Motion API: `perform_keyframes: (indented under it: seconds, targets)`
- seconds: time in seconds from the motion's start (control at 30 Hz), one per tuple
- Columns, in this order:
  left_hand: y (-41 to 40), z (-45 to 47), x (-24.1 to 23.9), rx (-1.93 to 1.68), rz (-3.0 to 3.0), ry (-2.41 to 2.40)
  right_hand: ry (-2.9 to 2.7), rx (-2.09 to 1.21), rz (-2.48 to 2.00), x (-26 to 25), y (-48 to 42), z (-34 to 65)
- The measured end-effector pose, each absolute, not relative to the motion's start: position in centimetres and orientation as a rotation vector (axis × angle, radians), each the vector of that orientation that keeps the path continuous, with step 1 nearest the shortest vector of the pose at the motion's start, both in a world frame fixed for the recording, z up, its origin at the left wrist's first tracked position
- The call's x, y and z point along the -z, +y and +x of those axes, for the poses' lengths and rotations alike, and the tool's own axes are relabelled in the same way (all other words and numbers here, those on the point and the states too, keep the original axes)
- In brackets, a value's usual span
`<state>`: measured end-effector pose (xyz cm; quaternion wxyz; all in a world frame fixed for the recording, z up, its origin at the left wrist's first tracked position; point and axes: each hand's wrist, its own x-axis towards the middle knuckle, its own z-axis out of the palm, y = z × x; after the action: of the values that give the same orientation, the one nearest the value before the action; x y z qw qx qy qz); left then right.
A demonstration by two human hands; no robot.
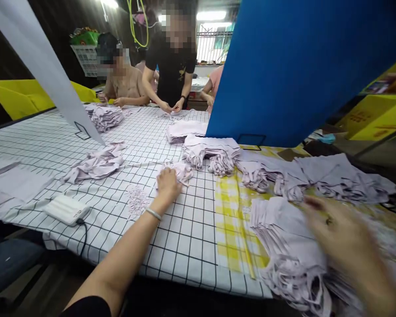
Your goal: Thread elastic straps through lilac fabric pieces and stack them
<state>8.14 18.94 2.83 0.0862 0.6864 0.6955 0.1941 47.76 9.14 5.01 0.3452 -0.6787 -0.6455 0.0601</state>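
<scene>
My left hand [169,182] reaches out over the grid-patterned tablecloth, its fingers curled onto a crumpled pale pink fabric piece [184,171]. Part of that cloth is hidden under the hand. Blurred by motion, my right hand [336,233] is at the right, over a stack of pale fabric pieces with straps [280,220]. Its fingertips are smeared, so I cannot see whether they hold anything. Just left of my left hand lies a scatter of tiny pale scraps [137,200].
More strapped fabric stacks [213,147] stand mid-table and along the right. Loose cloth [97,163] and a white power box [66,209] with a cable lie to the left. A blue panel [284,70] hangs low over the table. Several people work at the far side.
</scene>
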Motion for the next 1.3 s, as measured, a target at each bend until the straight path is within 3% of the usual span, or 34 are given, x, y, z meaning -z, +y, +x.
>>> perform_keyframes:
  seconds: [0.17, 0.27, 0.37, 0.5, 0.6, 0.67, 0.8, 0.9, 0.97, 1.13, 1.3]
  targets:
    - [18.4, 1.2, -4.9, -0.514, 2.078, 1.839, -2.243, -0.377, -1.195, -5.2, 17.6, 23.2]
    - [16.3, 0.7, -8.1, -0.760, 2.017, 1.521, -2.435, -0.442, -1.112, -6.6, 19.9, 16.9]
    - [13.4, -0.2, -12.5, -1.017, 1.845, 1.236, -2.448, -0.619, -1.013, -10.5, 18.3, 18.2]
    - [9.5, -0.6, -17.2, -0.919, 1.894, 1.104, -2.202, -1.119, -1.008, -15.9, 11.9, 24.8]
    - [8.1, 0.8, -17.2, -0.850, 2.093, 1.063, -2.006, -1.391, -1.050, -16.2, 7.5, 27.9]
    - [8.6, 2.2, -15.4, -0.813, 2.245, 1.114, -1.945, -1.179, -1.194, -14.2, 6.1, 28.7]
    - [11.0, 3.8, -9.2, -0.624, 2.366, 1.527, -1.910, -0.322, -1.583, -6.8, 6.2, 29.1]
    - [10.6, 4.2, -5.1, -0.572, 2.328, 1.776, -1.982, -0.120, -1.815, -1.8, 6.4, 29.9]
    - [8.9, 5.2, -3.4, -0.693, 2.363, 1.690, -2.030, -0.104, -1.864, -0.2, 6.2, 30.6]
    - [4.4, 10.7, -1.4, -0.902, 2.307, 0.891, -1.930, 0.173, -1.568, -2.9, 4.7, 30.6]
    - [4.8, 13.5, -3.5, -0.885, 1.436, 0.776, -2.029, 0.331, -1.061, -6.3, 0.0, 28.3]
